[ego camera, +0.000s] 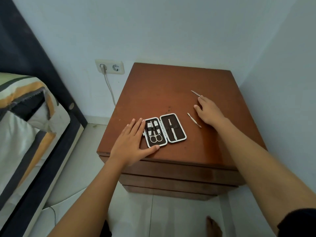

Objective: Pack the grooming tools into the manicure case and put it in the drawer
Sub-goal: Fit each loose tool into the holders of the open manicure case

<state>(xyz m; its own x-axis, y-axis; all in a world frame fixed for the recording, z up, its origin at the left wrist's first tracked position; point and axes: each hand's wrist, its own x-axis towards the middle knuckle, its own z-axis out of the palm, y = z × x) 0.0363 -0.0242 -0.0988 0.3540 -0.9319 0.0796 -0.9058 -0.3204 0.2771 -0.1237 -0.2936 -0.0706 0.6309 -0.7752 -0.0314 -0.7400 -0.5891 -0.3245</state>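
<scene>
Steadying hinged manicure case (pixel 165 130), left hand (pixel 132 142) flat.

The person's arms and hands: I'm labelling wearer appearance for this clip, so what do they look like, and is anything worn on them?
Both forearms are bare, with no watch, bracelet or glove in view. The left hand and right hand show no rings. A dark sleeve covers the right upper arm at the frame's lower right corner.

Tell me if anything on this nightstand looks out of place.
Two slim metal tools lie loose on the nightstand, outside the open manicure case: one at the right hand fingertips, another beside it.
</scene>
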